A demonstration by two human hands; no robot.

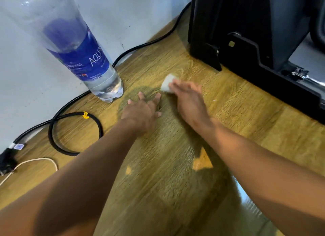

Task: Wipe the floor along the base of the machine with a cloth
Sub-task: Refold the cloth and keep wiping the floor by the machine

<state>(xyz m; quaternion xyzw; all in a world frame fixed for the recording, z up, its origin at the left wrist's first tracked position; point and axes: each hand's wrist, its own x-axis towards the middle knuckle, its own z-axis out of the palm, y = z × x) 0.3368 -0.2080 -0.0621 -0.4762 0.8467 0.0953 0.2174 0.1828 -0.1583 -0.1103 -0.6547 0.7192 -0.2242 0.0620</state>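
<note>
Head view: the white cloth (167, 83) lies on the floor (246, 116) under the fingertips of the right hand (189, 102). This grip is flat, with fingers straight and pressing, not curled. The base of the machine (263, 75) lies ahead and to the right, apart from the cloth. The left hand (142, 110), fingers spread, rests flat on the floor, farther from the base.

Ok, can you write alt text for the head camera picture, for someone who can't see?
A person's right hand presses a small white cloth on the wooden floor near a black machine; the left hand lies flat beside an Aquafina water bottle.
</note>
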